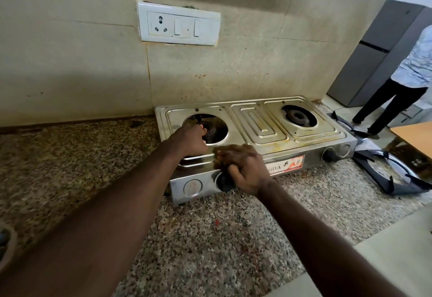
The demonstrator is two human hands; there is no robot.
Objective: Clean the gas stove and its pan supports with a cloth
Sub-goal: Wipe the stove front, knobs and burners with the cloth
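The stainless-steel two-burner gas stove (257,121) sits on the speckled granite desk (210,238), with its black pan supports (388,172) lying off to its right. The left hand (189,140) curls at the left burner opening (211,130); I cannot tell whether it grasps anything. The right hand (243,168) clasps the stove's front edge. No cloth shows. Bracing the body firmly should help the wiping.

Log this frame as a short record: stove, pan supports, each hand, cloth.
stove: two burners, on granite counter
pan supports: off, lying on counter right of stove
left hand: fingers curled at left burner; grip unclear
right hand: curled over front edge by left knob; grip unclear
cloth: none visible
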